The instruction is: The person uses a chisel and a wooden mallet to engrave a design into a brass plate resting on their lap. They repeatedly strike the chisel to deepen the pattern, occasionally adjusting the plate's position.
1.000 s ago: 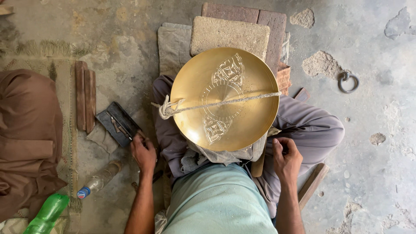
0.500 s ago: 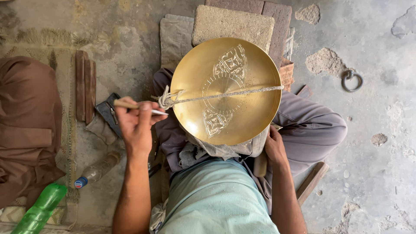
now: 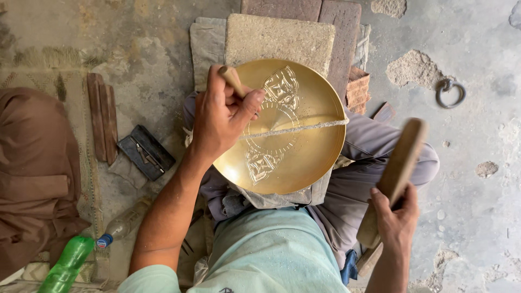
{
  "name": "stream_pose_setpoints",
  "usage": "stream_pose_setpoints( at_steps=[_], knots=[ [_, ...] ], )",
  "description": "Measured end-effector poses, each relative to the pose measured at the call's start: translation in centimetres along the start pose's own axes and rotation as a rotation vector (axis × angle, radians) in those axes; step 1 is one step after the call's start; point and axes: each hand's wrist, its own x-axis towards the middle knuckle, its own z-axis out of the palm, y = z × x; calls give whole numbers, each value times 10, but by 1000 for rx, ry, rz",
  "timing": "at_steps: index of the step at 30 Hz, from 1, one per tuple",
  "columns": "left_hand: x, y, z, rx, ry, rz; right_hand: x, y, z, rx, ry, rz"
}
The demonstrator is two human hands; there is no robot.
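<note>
— Where was the brass dish?
— On the lap, rim just beside the stone slab. Left hand gripped a chisel; right hand closed around a wooden mallet over open floor. Green bottle lay near-left.

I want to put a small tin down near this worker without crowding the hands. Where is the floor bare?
Bare concrete floor lies right of the bent knee, below the metal ring. Another bare patch sits top left, above the wooden strips. It is crowded around the brass dish, where the left hand holds a punch and the right hand a wooden mallet, and beside the bottles.
</note>
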Motion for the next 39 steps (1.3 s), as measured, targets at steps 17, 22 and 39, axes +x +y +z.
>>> stream_pose_setpoints(
  at_steps=[17,22,39],
  knots=[
    [52,1,21,250,-79,325,25,20,3,-291,261,-143],
    [64,6,32,363,-119,453,28,21,0,-296,243,-82],
    [86,20,36,540,-346,577,40,-85,11,-259,44,-515]
  ],
)
